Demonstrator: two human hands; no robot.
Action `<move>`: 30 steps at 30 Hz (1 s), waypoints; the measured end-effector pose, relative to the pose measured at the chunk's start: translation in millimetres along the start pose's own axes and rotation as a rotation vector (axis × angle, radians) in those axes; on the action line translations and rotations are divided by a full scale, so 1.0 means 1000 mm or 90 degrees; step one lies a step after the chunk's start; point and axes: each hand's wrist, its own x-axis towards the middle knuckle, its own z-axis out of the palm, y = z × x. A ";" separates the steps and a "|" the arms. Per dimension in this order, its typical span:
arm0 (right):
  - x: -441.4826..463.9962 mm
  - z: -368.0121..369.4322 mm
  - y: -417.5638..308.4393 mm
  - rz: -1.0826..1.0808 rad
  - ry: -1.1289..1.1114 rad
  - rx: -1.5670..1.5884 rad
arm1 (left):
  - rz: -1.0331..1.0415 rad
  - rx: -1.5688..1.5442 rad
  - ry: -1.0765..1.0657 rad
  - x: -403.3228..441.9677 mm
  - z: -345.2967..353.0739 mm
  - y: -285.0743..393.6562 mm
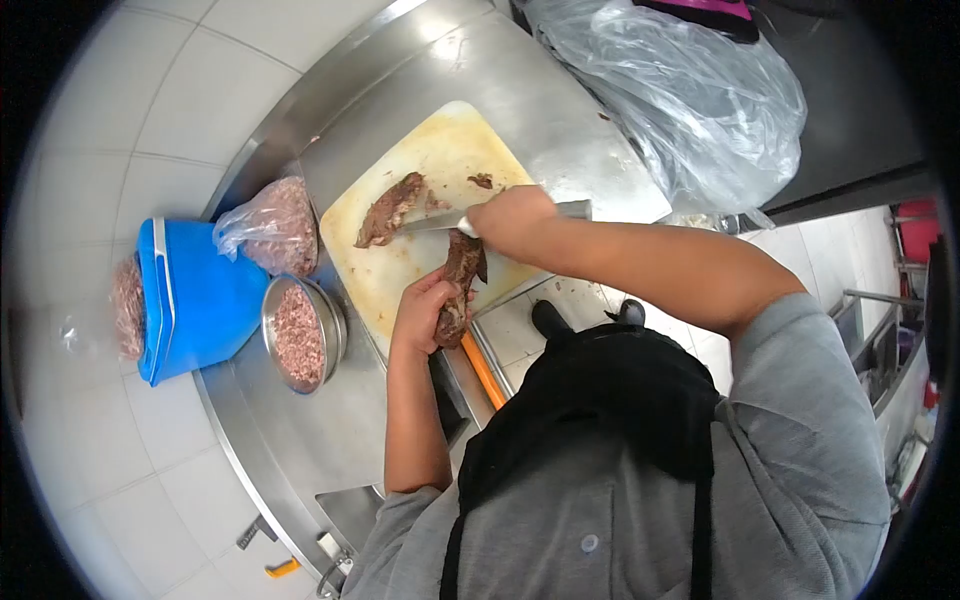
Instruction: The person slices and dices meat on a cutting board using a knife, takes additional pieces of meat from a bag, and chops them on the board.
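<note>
In the head view, my left hand [418, 312] grips a long piece of dark cooked meat [461, 268] at the near edge of the cutting board [357, 290]. My right hand [512, 222] is closed round a knife [432, 223]. Its blade points left across the board, just beyond the far end of the held meat. Whether the edge touches that meat, I cannot tell. Another browned chunk of meat [391, 210] lies at the blade's tip. Farther back on the board is a small meat scrap [480, 181].
Left of the board stand a metal bowl of chopped meat [299, 338], a plastic bag of chopped meat [278, 222] and a blue cooler [200, 300]. A large clear plastic bag [690, 90] lies at the back right. The steel counter [350, 150] runs underneath.
</note>
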 end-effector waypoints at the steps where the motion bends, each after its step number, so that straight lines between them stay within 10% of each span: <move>1: -0.010 -0.015 0.004 0.019 -0.033 0.030 | 0.004 -0.005 0.010 0.001 -0.011 -0.010; 7: -0.042 0.005 0.046 0.047 0.023 0.059 | 0.120 -0.533 0.011 0.000 -0.025 -0.045; 13: -0.065 0.010 0.036 0.123 0.031 0.143 | -0.034 -0.051 0.201 0.025 -0.036 -0.045; 16: -0.073 0.010 0.026 0.124 0.007 0.232 | 0.082 0.615 0.471 0.011 -0.031 -0.024; 23: -0.079 0.023 0.021 0.138 -0.018 0.259 | 0.558 0.876 0.310 0.023 -0.053 0.012; 30: -0.081 0.028 0.035 0.157 0.020 0.288 | 0.598 0.838 0.159 0.053 -0.060 -0.005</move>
